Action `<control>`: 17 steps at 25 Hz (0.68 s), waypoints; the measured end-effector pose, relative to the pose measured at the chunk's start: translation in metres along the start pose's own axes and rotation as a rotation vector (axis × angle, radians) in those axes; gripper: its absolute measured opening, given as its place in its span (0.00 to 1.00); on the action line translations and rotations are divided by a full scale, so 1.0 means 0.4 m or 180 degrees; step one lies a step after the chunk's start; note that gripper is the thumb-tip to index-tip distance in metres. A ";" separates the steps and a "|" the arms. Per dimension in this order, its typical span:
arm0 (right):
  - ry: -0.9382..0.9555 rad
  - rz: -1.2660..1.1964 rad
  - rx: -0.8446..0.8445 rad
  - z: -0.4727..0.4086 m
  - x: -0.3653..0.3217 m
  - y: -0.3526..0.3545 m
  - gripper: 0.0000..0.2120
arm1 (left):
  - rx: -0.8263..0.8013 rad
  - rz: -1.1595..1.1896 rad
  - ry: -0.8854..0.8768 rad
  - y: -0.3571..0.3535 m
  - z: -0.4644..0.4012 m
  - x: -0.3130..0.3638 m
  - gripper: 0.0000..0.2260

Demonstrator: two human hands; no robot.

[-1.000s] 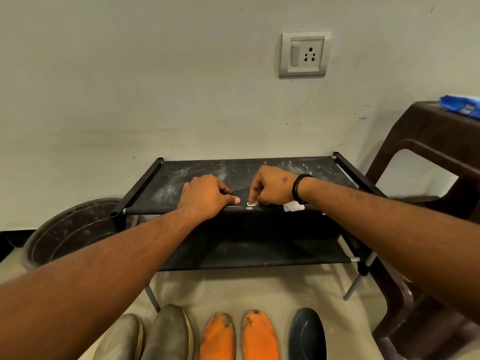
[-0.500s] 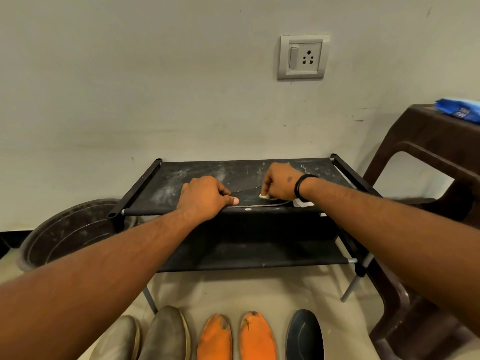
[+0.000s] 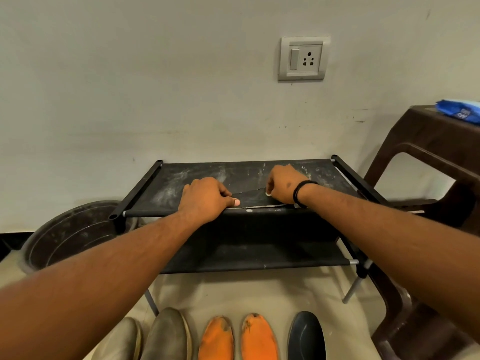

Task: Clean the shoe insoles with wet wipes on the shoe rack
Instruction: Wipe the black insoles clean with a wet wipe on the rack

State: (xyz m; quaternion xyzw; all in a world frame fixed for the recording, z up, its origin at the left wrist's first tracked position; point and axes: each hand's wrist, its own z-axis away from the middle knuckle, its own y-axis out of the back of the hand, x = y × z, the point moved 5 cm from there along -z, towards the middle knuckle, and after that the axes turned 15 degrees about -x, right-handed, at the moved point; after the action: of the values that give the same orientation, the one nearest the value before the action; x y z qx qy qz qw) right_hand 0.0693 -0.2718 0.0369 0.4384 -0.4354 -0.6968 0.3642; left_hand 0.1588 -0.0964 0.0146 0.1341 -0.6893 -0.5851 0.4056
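Because the dark insole (image 3: 255, 197) lies flat along the front edge of the shoe rack (image 3: 181, 178) top shelf, its long axis runs left to right, between the two hands. The left hand (image 3: 206, 200) curls over one end, thumb pressing down on it, and pins it to the shelf. The right hand (image 3: 283, 187) sits at the opposite end with its fingers bunched around a small white wet wipe (image 3: 268, 194), only a sliver of which shows. From where the wipe rests, the uncleaned length seems to stretch leftward toward the pinning hand, so the next stroke likely travels along that axis. The right hand is the one placed to make it; the left only anchors.
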 end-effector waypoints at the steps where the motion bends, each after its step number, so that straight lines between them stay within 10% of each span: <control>1: 0.0210 -0.0102 -0.0162 0.001 -0.021 -0.009 0.07 | 0.0010 0.0006 0.0002 0.000 0.001 -0.002 0.13; 4: 0.0625 -0.0572 -0.0728 0.027 -0.067 -0.026 0.08 | 0.0061 -0.0021 0.0001 0.000 0.004 0.000 0.14; 9: -0.0161 0.0100 0.0160 0.001 0.001 -0.012 0.06 | 0.0022 0.0001 -0.0015 0.000 0.004 0.005 0.14; 13: 0.0556 -0.0037 -0.0199 0.015 -0.110 -0.051 0.08 | 0.0067 -0.0080 0.0032 0.001 0.006 0.004 0.14; 17: -0.0091 0.0425 0.0111 -0.008 -0.062 -0.011 0.09 | 0.0040 -0.0074 -0.0014 0.002 0.005 0.006 0.13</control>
State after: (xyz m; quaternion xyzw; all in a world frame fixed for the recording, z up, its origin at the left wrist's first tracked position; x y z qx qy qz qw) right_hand 0.0804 -0.2490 0.0392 0.4048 -0.4809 -0.6694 0.3959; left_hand 0.1560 -0.0962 0.0161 0.1434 -0.6922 -0.5858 0.3965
